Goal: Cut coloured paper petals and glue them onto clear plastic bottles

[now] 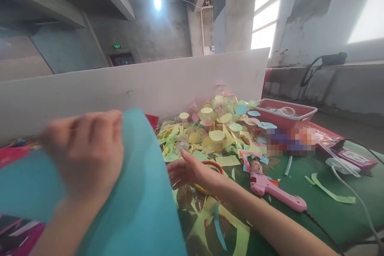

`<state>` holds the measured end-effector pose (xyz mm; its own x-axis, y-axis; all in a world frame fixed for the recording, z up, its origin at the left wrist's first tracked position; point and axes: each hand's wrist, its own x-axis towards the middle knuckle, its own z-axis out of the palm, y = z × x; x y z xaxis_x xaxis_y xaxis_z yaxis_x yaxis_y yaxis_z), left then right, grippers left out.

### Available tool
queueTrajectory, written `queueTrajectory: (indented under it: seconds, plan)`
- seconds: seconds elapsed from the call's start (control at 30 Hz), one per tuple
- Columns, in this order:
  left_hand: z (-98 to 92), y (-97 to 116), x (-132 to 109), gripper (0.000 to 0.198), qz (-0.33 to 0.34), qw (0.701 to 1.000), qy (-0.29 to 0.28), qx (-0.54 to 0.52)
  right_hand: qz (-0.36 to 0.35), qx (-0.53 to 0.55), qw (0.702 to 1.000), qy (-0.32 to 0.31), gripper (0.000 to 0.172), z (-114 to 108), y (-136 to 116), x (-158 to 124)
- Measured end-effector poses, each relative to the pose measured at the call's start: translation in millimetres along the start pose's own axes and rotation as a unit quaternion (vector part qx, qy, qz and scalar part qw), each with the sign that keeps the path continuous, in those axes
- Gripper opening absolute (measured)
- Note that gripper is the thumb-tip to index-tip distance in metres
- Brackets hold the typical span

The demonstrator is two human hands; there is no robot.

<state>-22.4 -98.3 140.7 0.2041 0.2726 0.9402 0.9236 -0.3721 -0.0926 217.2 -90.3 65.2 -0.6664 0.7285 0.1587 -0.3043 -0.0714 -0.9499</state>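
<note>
My left hand (87, 152), slightly blurred, is closed on a large sheet of blue paper (147, 192), gripping it near the upper part. The sheet is bent and hangs down in front of me, hiding part of the table. To its right my right hand (189, 172) is open, fingers stretched toward the paper's edge; nothing shows in it. Just behind that wrist lies a red curved rim (216, 165); what it belongs to is mostly hidden. A pink glue gun (277, 194) rests on the green table to the right of my right hand.
A heap of small clear cups with coloured paper discs (217, 135) stands by a white partition (180, 78). Paper scraps (240, 232) litter the green table (324, 216). At the back right are a red basket (288, 120), a purple box (360, 158) and a white cabled block (342, 166).
</note>
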Motion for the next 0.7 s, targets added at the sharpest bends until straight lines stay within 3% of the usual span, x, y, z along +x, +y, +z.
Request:
queueTrajectory:
  seconds: [0.03, 0.1, 0.17, 0.27, 0.37, 0.47, 0.57, 0.7]
  plan:
    - [20.9, 7.7, 16.9, 0.021, 0.014, 0.997, -0.002, 0.070, 0.012, -0.007, 1.000, -0.004, 0.065, -5.3, -1.0, 0.4]
    - [59.3, 18.0, 32.8, 0.022, 0.059, 0.993, -0.017, 0.103, 0.024, -0.067, 0.997, 0.009, 0.053, -13.2, -0.4, 0.8]
    - [88.3, 19.7, 27.0, 0.025, 0.048, 0.995, -0.032, 0.084, 0.026, -0.157, 0.986, 0.051, 0.034, -16.8, 4.7, 1.3]
    - [112.9, 7.0, -2.5, 0.026, 0.006, 0.995, -0.101, -0.002, 0.026, -0.281, 0.949, 0.140, 0.013, -16.6, 18.3, 4.0]
    - [122.6, -13.9, -31.0, 0.021, -0.082, 0.980, -0.150, -0.097, 0.033, -0.313, 0.931, 0.187, 0.014, -14.4, 28.8, 7.3]
    - [125.1, -28.6, -45.8, 0.019, -0.131, 0.974, -0.146, -0.116, 0.055, -0.321, 0.927, 0.188, 0.021, -11.5, 32.0, 8.4]
    - [122.5, -30.1, -48.9, 0.021, -0.181, 0.966, -0.132, -0.130, 0.063, -0.368, 0.909, 0.187, 0.025, -5.6, 33.4, 7.0]
    - [112.8, -20.5, -43.7, 0.027, -0.253, 0.949, -0.111, -0.153, 0.065, -0.447, 0.868, 0.205, 0.010, -0.6, 36.0, 5.4]
